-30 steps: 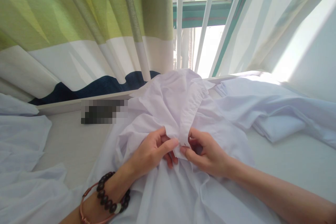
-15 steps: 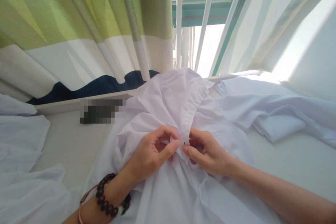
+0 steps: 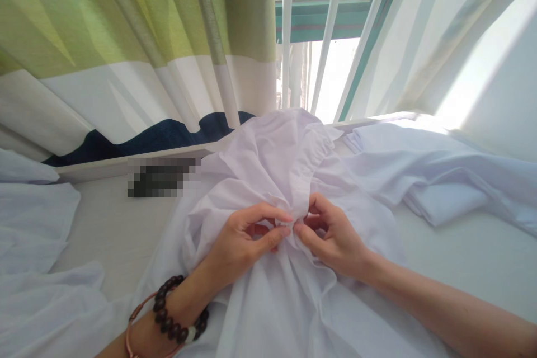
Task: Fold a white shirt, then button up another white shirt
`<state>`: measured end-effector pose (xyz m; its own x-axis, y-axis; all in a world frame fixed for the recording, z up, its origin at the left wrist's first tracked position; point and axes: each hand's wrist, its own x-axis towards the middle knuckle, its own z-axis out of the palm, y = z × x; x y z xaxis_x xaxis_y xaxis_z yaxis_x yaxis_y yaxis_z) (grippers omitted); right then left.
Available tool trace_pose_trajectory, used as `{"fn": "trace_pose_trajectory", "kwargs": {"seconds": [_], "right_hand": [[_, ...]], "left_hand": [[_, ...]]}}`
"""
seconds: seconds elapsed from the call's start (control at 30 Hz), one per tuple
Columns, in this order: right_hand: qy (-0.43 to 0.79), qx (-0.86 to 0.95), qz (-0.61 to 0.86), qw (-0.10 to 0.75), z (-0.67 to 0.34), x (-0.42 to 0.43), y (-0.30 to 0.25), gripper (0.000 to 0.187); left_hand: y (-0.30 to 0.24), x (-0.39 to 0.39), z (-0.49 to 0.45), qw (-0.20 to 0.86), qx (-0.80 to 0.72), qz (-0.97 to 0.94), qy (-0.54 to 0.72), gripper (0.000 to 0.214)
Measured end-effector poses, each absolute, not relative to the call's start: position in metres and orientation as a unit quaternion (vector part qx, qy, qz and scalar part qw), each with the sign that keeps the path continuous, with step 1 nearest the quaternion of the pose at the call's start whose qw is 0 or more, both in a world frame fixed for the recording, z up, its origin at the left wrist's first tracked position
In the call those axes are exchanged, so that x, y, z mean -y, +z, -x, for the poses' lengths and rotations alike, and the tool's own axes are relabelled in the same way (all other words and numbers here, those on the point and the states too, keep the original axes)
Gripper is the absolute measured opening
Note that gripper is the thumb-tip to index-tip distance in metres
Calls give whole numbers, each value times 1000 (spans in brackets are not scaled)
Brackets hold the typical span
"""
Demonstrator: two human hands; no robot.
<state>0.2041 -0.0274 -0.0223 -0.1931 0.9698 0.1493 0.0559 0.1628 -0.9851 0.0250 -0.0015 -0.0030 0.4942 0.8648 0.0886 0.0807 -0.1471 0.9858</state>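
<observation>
Window-side worktop (image 3: 113, 224) w/ green curtain (image 3: 126, 22) behind: your left hand (image 3: 241, 243) & right hand (image 3: 335, 240) both pinch closed on the banded edge of the white shirt (image 3: 260, 162) heaped mid-surface; it looks thin, soft, light, prob. best gripped at that stiffer band.

Bkgd: green/white/navy curtain (image 3: 126, 39) hangs at left, down to white ledge (image 3: 104, 166). Teal-framed window (image 3: 319, 19) at ctr, strong daylight thru it. Sheer white curtain (image 3: 419, 39) at right, sunlit. Plain white wall (image 3: 503, 106) far right. Pale flat surface (image 3: 113, 229) below ledge.
</observation>
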Motion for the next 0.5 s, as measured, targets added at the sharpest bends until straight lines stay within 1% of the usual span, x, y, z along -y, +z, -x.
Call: {"fn": "trace_pose_trajectory", "kwargs": {"seconds": [0.1,0.27,0.4,0.5], "right_hand": [[446,619,429,483,-204,28,-23,10],[422,648,438,458,-205,29,-22,7],[466,647,408,444,-207,30,-18,6],[495,649,379,435,-208,30,-16,9]], "left_hand": [[-4,1,-26,544,-360,-666,361,11],[-6,0,-24,557,-355,-658,360,9],[-5,-1,-23,563,-366,-645,366,8],[-6,-2,-22,560,-387,-642,353,11]]}}
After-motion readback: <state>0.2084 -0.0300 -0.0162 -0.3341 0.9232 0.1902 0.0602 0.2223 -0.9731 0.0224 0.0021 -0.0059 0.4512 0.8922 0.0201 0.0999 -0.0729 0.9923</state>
